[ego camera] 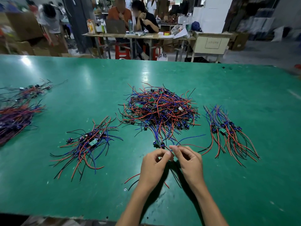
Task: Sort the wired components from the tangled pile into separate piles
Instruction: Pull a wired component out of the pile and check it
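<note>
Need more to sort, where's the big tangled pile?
In the head view, the tangled pile sits centre of the green table, just beyond both hands, between two smaller sorted piles.

A green tabletop [81,201] is filling most of the frame. A large tangled pile [158,108] of red, blue and black wired components is lying at its centre. A smaller pile [88,144] is sitting at centre left, a neater bundle [228,129] at centre right, and two more piles [17,110] are lying at the left edge.

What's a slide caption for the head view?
Both hands pinch wires drawn from the tangled pile on the green table, sorted piles either side.
</note>
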Available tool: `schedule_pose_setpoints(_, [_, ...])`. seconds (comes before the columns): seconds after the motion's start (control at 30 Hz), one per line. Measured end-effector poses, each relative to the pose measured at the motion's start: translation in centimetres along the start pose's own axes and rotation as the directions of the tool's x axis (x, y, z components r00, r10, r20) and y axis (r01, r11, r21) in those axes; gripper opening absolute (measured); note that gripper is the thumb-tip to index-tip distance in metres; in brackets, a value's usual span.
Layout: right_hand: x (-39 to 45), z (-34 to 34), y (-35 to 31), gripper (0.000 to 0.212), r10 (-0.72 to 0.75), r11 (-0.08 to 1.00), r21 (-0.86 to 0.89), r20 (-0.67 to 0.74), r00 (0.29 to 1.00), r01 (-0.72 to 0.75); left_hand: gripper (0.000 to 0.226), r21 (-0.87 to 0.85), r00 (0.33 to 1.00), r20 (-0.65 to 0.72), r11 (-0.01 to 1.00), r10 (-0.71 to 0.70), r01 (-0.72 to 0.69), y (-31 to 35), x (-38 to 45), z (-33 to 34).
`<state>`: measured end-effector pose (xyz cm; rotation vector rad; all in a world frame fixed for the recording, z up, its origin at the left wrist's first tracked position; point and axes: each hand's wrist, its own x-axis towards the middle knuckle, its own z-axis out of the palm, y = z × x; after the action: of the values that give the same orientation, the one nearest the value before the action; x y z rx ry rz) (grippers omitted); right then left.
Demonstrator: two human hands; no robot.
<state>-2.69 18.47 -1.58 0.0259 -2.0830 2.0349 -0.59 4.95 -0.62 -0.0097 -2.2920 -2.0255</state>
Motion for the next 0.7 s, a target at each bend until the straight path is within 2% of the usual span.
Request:
schedule_pose_setpoints(0.1, [0.0, 0.1, 0.3, 0.016, -0.03, 0.988, -0.148, 0.147, 0.989, 0.052, 0.02, -0.008, 0.999, -0.033, 0.999, 0.03, -0.031, -0.2, 0.1, 0.2])
schedule_pose_setpoints(0.2, [0.0, 0.3, 0.3, 0.024, -0.011, 0.988, -0.147, 0.198, 0.98, 0.041, 0.017, 0.043, 0.997, -0.046, 0.997, 0.06, -0.058, -0.6, 0.2, 0.4])
schedule_pose_setpoints(0.4, [0.3, 0.5, 0.4, 0.026, 0.136, 0.99, 0.023, 0.09, 0.987, -0.139, 0.019, 0.165, 0.995, -0.027, 0.982, 0.1, -0.094, -1.0, 0.2, 0.8])
schedule_pose_setpoints(0.53, [0.6, 0.0, 0.3, 0.026, 0.17, 0.982, 0.097, -0.053, 0.984, -0.165, 0.019, 0.149, 0.996, 0.024, 0.985, 0.087, -0.09, -1.1, 0.0, 0.6])
schedule_pose_setpoints(0.6, [0.7, -0.1, 0.2, 0.024, 0.182, 0.976, 0.135, -0.083, 0.98, -0.169, 0.022, 0.15, 0.996, 0.04, 0.985, 0.077, -0.082, -1.0, -0.2, 0.4])
schedule_pose_setpoints(0.7, [0.7, -0.2, -0.3, 0.034, 0.211, 0.958, 0.22, -0.106, 0.972, -0.184, 0.022, 0.165, 0.996, 0.061, 0.983, 0.068, -0.077, -0.7, -0.4, 0.3])
